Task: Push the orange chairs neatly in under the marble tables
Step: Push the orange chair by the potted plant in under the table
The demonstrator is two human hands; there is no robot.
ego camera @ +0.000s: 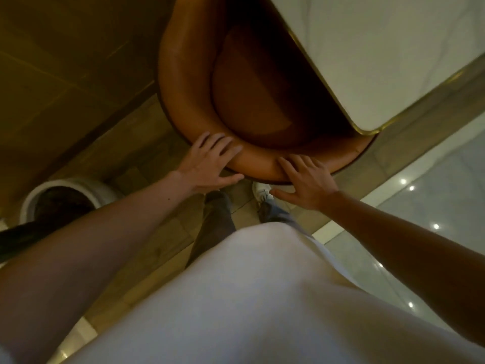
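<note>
An orange padded chair (189, 82) with a curved back stands in front of me, its seat partly under the white marble table (380, 56) with a brass edge. My left hand (210, 162) lies on the top of the chair's backrest with fingers spread and nearly straight. My right hand (305, 179) presses flat against the same backrest a little to the right, thumb pointing left. The far part of the seat is hidden under the tabletop.
A round white planter (39, 195) with dark soil stands on the floor at the left. A dark wood wall panel (65, 61) runs behind the chair. Glossy pale tiles (433, 206) lie to the right. My legs and a white shoe (261, 191) are just behind the chair.
</note>
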